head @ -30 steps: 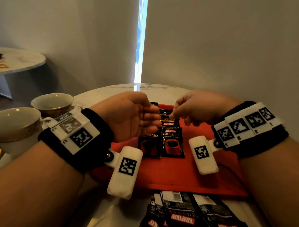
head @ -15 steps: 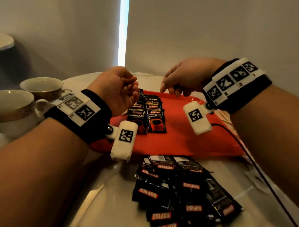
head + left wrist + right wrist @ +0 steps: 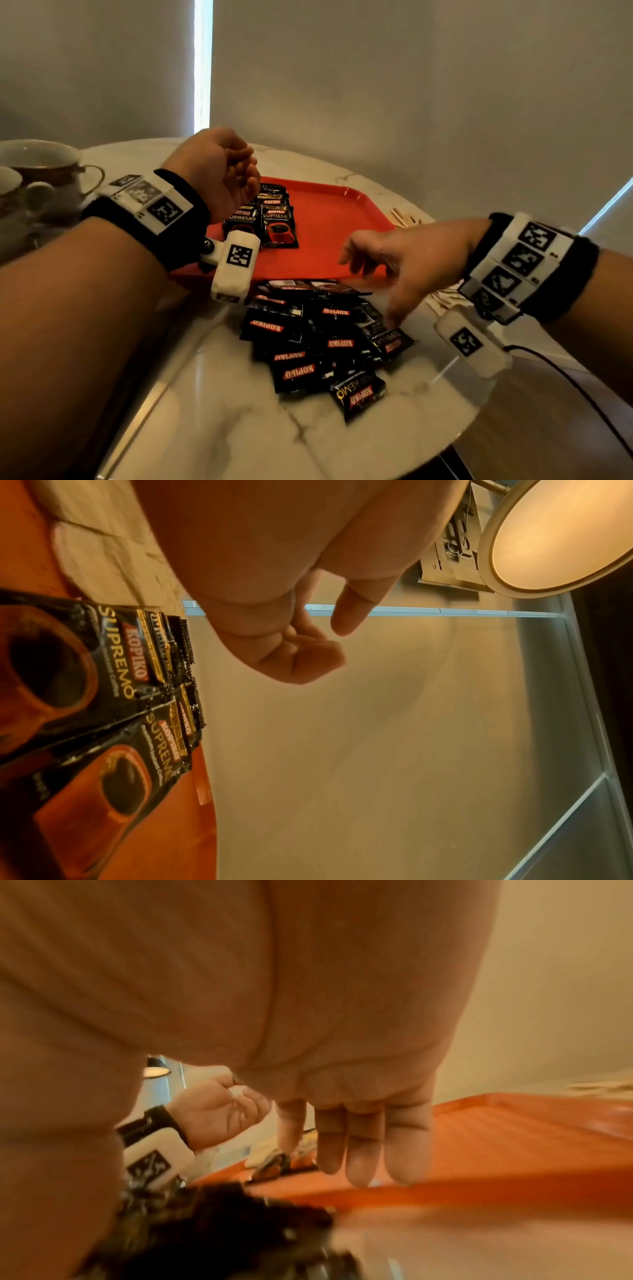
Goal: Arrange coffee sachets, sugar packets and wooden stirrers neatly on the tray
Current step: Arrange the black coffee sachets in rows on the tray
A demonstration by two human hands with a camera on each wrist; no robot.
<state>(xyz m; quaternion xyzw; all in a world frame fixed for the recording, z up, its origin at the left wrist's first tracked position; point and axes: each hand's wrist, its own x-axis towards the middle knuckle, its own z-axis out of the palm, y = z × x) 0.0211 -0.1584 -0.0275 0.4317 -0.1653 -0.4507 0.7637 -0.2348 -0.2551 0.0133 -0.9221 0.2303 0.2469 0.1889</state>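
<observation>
Two short overlapping rows of black Kopiko coffee sachets [image 3: 270, 219] lie on the red plastic tray [image 3: 335, 219]. Most remain as a loose sachet pile [image 3: 318, 339] on the marble desk [image 3: 394, 418], pale wooden stirrers [image 3: 404, 217] untouched. Right hand [image 3: 404, 263] reaches down, fingers spread, empty; left hand [image 3: 219, 168] hovers, loosely curled, empty.

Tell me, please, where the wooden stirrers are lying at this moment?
In the head view, the wooden stirrers lie on the marble table, off the right edge of the red tray, just beyond the right hand.
</observation>
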